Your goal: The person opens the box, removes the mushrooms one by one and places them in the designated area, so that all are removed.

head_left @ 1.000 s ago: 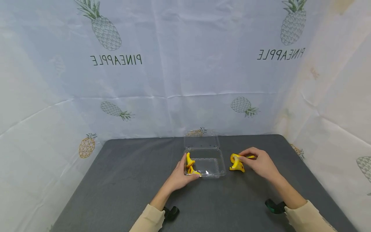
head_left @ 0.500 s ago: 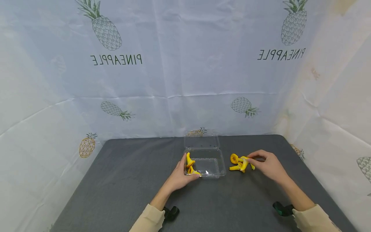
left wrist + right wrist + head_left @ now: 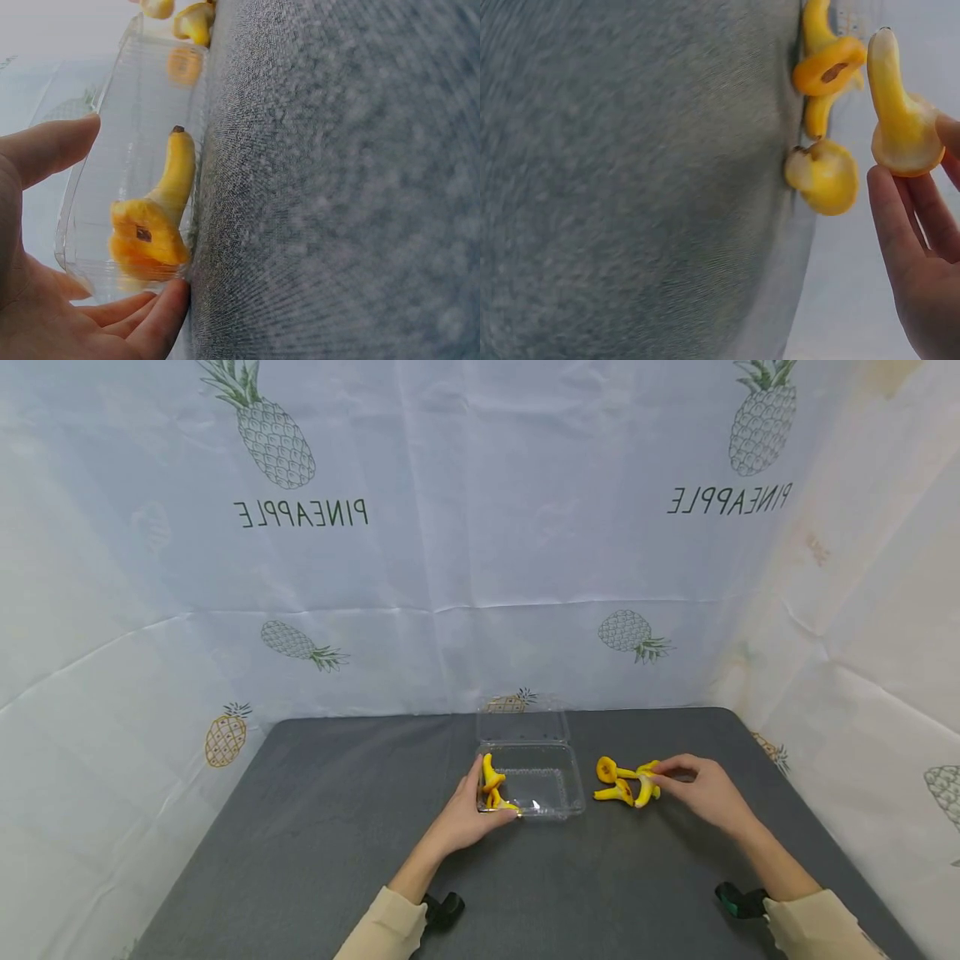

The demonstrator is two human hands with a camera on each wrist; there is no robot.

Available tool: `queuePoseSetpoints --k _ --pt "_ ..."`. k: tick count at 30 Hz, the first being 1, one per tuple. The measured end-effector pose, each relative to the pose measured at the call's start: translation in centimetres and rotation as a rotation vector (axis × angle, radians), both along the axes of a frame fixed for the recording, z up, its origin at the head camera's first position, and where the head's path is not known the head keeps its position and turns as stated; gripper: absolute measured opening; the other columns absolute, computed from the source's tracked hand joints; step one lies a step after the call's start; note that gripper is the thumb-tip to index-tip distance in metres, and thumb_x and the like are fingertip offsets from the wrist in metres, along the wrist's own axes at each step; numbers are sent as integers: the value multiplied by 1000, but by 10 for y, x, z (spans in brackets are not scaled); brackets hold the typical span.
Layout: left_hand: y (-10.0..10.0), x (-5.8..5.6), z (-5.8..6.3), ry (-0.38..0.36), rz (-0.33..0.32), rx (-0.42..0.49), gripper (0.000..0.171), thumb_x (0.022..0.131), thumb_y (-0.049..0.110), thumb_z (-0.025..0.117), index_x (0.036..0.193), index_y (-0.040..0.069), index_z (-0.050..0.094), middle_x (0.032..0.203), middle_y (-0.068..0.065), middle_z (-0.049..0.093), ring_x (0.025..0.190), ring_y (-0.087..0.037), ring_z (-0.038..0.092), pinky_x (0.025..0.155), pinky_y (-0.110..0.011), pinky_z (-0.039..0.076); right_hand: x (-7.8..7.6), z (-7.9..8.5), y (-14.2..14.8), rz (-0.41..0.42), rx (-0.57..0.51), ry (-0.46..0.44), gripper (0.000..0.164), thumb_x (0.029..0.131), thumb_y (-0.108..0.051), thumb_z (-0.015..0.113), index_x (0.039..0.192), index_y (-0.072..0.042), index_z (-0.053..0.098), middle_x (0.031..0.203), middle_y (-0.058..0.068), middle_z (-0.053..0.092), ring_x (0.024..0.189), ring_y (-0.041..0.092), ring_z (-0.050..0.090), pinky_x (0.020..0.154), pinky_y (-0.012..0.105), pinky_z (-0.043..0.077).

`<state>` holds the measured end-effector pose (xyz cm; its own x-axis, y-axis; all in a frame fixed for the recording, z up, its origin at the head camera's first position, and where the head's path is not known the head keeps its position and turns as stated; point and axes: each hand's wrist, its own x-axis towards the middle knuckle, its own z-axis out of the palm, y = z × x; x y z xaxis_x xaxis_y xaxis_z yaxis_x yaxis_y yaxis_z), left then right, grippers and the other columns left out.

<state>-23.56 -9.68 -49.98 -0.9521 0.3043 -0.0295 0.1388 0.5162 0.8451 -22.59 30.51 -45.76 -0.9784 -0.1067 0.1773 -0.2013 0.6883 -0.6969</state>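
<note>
A clear plastic clamshell box point(image 3: 542, 781) lies on the table with its lid point(image 3: 522, 724) tipped back. My left hand point(image 3: 459, 818) grips its near left corner, thumb along the front and fingers on the left side. Inside, yellow chanterelle mushrooms point(image 3: 176, 172) lean along the left side. To the right of the box, my right hand point(image 3: 701, 789) pinches a chanterelle mushroom point(image 3: 900, 120) by its cap, stem pointing away from the fingers. Several more chanterelles lie close by: one with a round cap point(image 3: 606, 770), one pointing left point(image 3: 615, 792), and another near the fingers point(image 3: 831, 180).
A dark grey cloth covers the table point(image 3: 360, 827). Behind it hangs a pale curtain point(image 3: 450, 543) printed with pineapples, meeting the table's back edge. Black straps point(image 3: 738, 902) sit at both wrists.
My right hand has shifted right with the pinched chanterelle, which now hangs at the right side of the loose mushrooms, uncovering those on the left. The left hand and box have stayed put.
</note>
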Motion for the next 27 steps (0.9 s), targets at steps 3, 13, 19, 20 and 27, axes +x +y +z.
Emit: queuePoseSetpoints --k 3,13,19,20,27 --pt "0 0 0 0 -3 1 111 88 49 78 166 19 4 159 -22 30 139 -42 43 105 -60 41 -1 -4 1 -4 23 -13 25 97 -29 72 109 -7 75 114 14 69 101 31 65 71 33 54" --pt "-1 1 0 6 -13 1 111 88 50 77 166 19 5 158 -22 30 134 -40 48 102 -56 45 -4 -12 1 13 31 -40 26 97 -27 73 110 -5 75 113 14 69 97 27 65 72 34 53" --pt "0 1 1 7 -7 -6 111 88 50 77 166 20 5 159 -22 30 134 -40 48 101 -56 45 -7 -18 1 14 31 -53 22 96 -24 74 108 -5 75 111 13 69 96 26 65 74 37 53" --pt "0 1 2 7 -5 -7 111 87 50 77 166 20 5 159 -22 30 134 -40 48 101 -56 45 -7 -19 1 13 30 -57 22 96 -23 74 108 -5 75 112 14 69 96 27 65 74 37 53" --pt "0 2 2 10 -5 -10 110 88 49 77 166 19 5 159 -22 30 133 -40 49 101 -56 46 -8 -22 -1 2 33 -68 20 95 -19 74 108 -4 75 114 17 69 98 30 66 74 36 54"
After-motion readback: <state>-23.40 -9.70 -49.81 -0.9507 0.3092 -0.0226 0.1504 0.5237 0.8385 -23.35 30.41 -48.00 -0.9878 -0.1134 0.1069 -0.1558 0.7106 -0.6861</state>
